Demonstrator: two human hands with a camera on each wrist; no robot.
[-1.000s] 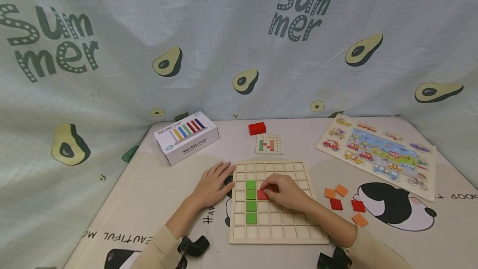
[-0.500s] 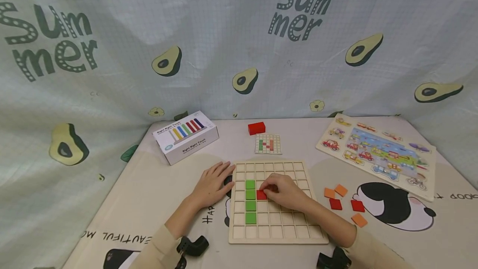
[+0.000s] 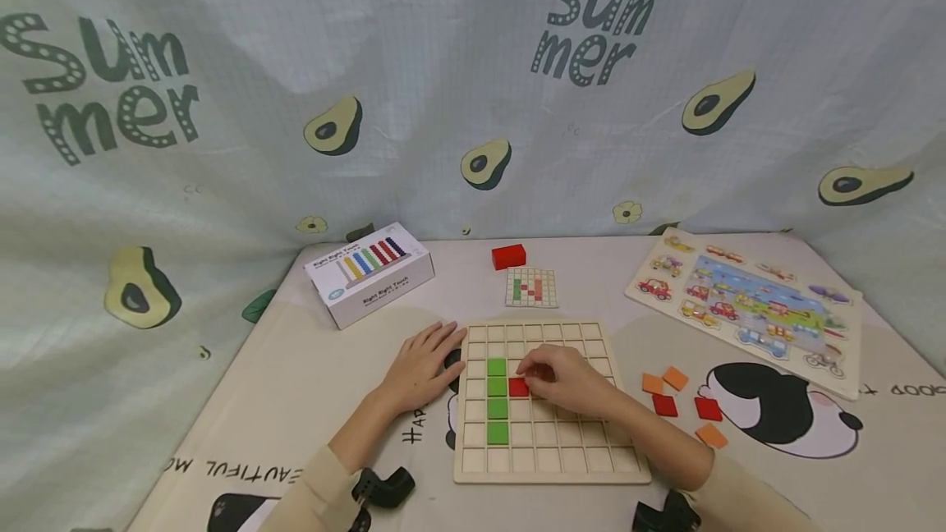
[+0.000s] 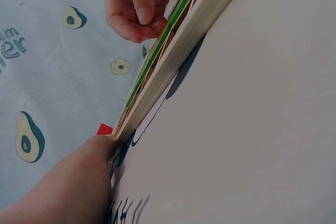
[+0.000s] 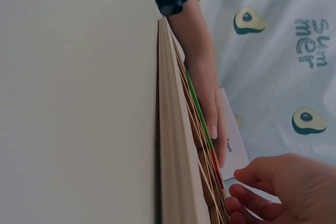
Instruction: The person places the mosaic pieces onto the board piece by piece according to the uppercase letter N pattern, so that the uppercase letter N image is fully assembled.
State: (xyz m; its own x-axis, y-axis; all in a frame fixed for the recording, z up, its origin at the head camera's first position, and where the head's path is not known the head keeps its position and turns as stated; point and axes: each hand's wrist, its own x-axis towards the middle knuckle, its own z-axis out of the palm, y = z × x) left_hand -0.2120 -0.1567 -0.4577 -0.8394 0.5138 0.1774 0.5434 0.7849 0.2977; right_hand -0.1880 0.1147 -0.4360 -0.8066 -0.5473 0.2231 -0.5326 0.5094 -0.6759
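Note:
A wooden grid board [image 3: 554, 460] lies on the table, with a column of several green tiles [image 3: 498, 409] in its cells. A red tile [image 3: 519, 387] sits in a cell right of that column. Over this tile's right edge hovers my right hand [image 3: 567, 378], loosely curled; in the right wrist view its thumb [image 5: 257, 170] and fingers are apart with nothing visible between them. Whether a fingertip touches the tile is unclear. My left hand [image 3: 421, 369] rests flat on the table, its fingertips at the board's left edge.
Loose orange tiles [image 3: 712, 435] and red tiles [image 3: 665, 405] lie right of the board. Behind it are a small pattern card [image 3: 547, 290] and a red block [image 3: 509, 256]. A white box [image 3: 369, 273] stands back left, a vehicle puzzle board [image 3: 746, 310] back right.
The red tile under my right hand looked lighter and perhaps slightly tilted a second ago; now it looks flat in its cell. Both hands have hardly moved.

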